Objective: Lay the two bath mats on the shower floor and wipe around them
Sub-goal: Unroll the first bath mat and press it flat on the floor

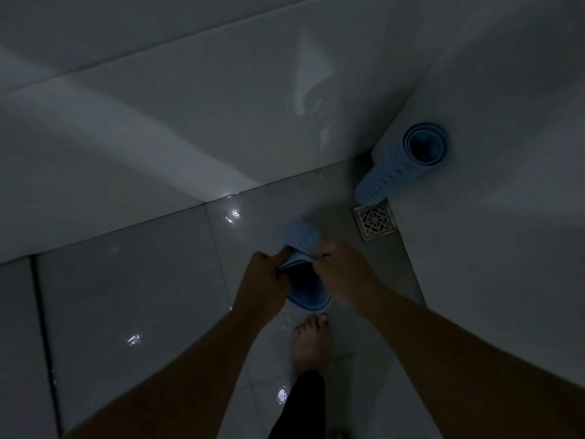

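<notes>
A rolled light-blue bath mat [308,289] hangs upright above the wet tiled shower floor [133,280], low in the middle of the dim head view. My left hand [262,280] grips its upper left edge and my right hand [342,274] pinches its upper right edge, so both hold the roll's open top. A second rolled blue bath mat [399,166] stands on end, leaning in the corner at the upper right where the two white tiled walls meet.
A square metal floor drain [375,223] lies just below the leaning roll, close to the right wall [506,217]. My bare foot [308,346] stands on the floor under the held mat. The floor shows wet glints, and the left wall [158,122] runs diagonally.
</notes>
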